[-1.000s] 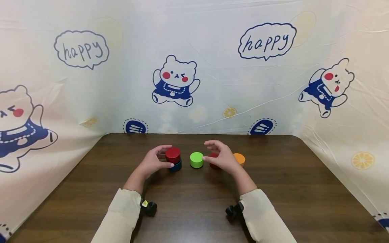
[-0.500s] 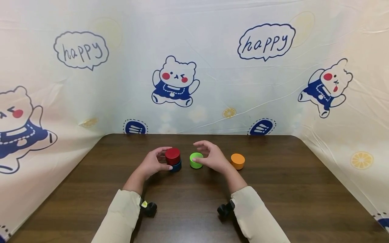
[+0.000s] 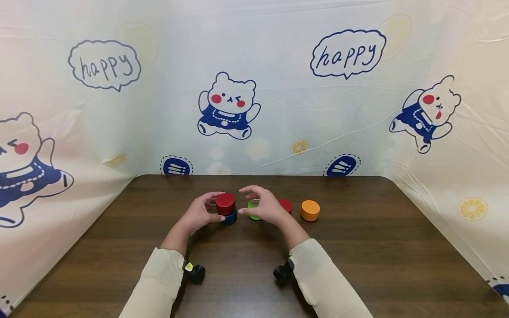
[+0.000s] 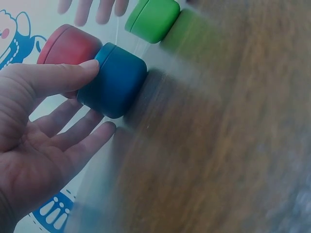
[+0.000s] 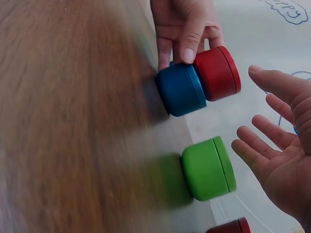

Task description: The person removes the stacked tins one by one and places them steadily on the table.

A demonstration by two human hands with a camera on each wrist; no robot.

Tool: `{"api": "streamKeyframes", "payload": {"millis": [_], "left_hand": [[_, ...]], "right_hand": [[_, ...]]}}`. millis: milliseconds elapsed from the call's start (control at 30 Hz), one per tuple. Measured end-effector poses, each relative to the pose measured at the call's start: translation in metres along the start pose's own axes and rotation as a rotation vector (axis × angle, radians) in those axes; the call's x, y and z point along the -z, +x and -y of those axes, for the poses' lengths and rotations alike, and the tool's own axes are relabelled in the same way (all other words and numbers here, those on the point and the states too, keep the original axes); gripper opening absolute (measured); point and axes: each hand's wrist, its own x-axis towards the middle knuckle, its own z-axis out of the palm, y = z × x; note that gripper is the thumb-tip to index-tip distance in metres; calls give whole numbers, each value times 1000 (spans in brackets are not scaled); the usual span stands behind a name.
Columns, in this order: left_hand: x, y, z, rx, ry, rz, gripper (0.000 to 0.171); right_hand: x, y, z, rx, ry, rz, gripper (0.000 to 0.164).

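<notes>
A small red round jar (image 3: pixel 225 202) with a lid sits on a blue round jar (image 4: pixel 114 80), which stands on the table. Around the stack's left side, my left hand (image 3: pixel 199 212) holds the blue jar, its thumb on the blue side near the joint and its fingers behind. My right hand (image 3: pixel 265 206) is spread just right of the stack, thumb and fingers apart, with nothing held. A green round jar (image 5: pixel 208 167) stands below and behind that hand, partly hidden by it in the head view.
Right of the green jar stand a second red jar (image 3: pixel 285 206), partly covered by the right hand, and an orange jar (image 3: pixel 310 210). The brown wooden table (image 3: pixel 246 274) meets a printed cloth (image 3: pixel 278 123) at its back edge.
My right hand has moved left, from beside the second red jar, over the green jar and toward the stack. The second red jar shows again. The left hand stays at the stack.
</notes>
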Motion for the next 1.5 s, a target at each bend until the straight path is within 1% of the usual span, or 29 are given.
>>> {"api": "streamKeyframes", "payload": {"millis": [200, 333, 533, 767, 1000, 1267, 1300, 1500], "left_hand": [[0, -1, 1, -6, 5, -3, 73], [0, -1, 1, -8, 6, -9, 73], [0, 0, 1, 0, 16, -9, 73], [0, 1, 2, -2, 11, -6, 73], [0, 2, 2, 4, -11, -3, 72], [-1, 1, 0, -5, -4, -3, 70], [-1, 1, 0, 1, -5, -4, 70], [0, 0, 1, 5, 26, 5, 66]], "right_hand": [[-9, 7, 0, 16, -7, 31, 53], [-14, 11, 0, 30, -10, 36, 53], [-22, 13, -1, 27, -44, -1, 48], [-31, 16, 2, 4, -64, -7, 49], [-38, 18, 6, 32, -68, -24, 48], [-41, 19, 7, 25, -107, -50, 42], [-41, 18, 7, 25, -109, -52, 42], [-40, 16, 6, 21, -111, -64, 41]]}}
